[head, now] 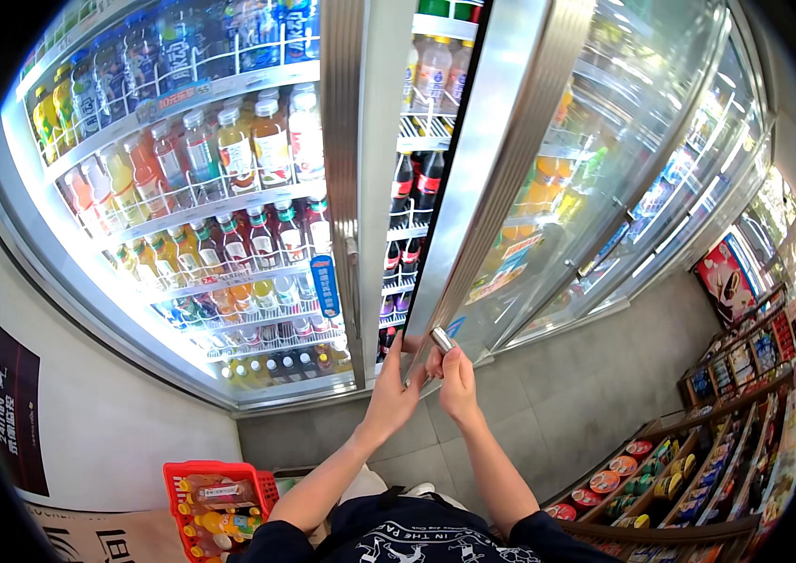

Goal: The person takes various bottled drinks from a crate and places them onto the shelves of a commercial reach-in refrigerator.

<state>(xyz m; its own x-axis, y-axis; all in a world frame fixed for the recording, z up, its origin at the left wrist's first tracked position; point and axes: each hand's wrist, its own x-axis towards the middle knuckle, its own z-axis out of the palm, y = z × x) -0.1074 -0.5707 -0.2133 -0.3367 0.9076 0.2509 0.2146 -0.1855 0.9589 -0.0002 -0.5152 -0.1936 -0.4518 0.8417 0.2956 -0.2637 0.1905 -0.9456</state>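
Observation:
In front of me a glass cooler door point(472, 211) with a metal frame stands ajar. My right hand point(457, 383) is closed around its chrome handle point(443, 340), whose top end sticks out above the fist. My left hand point(392, 395) holds the free edge of the same door, a little left of the handle; some of its fingertips are hidden by the frame. Through the gap beside the door show dark cola bottles point(428, 179) with red labels on wire shelves. Paler drink bottles point(434, 67) stand above them.
To the left, a lit cooler section point(229, 204) holds rows of bottled drinks. A red plastic basket point(268, 485) with several bottles sits at lower left. More glass doors point(623, 211) run off to the right. Snack shelves point(679, 524) with cup noodles point(605, 481) flank the grey tile floor point(510, 415).

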